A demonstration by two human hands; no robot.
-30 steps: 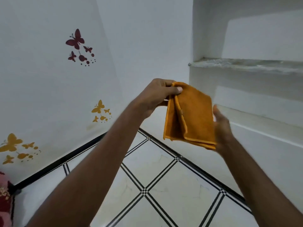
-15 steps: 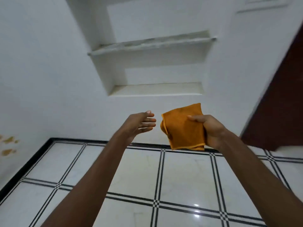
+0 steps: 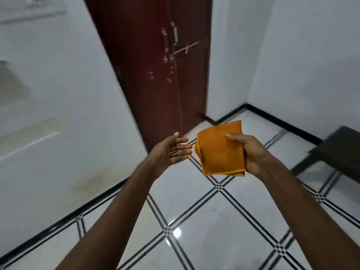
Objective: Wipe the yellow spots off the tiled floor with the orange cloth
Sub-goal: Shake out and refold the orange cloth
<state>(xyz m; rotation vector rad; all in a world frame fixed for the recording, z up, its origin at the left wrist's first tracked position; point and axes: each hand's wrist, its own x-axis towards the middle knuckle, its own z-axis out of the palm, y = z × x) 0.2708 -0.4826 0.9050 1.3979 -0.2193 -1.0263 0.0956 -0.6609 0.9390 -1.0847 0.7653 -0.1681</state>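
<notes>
The orange cloth (image 3: pixel 221 151), folded into a square, is held at chest height by my right hand (image 3: pixel 251 152), thumb on top and fingers behind it. My left hand (image 3: pixel 171 151) is just left of the cloth, palm up, fingers spread, a small gap away from it and holding nothing. Below lies the white tiled floor (image 3: pixel 194 215) with black double lines. No yellow spots show on the tiles in view.
A dark red double door (image 3: pixel 155 65) with metal handles and a latch stands ahead between white walls. A dark chair or stool (image 3: pixel 337 149) sits at the right on the floor. A black skirting runs along the walls.
The view has swung right, from the butterfly wall past the shelf niche to the door. My left hand let go of the cloth; only my right hand holds it now.
</notes>
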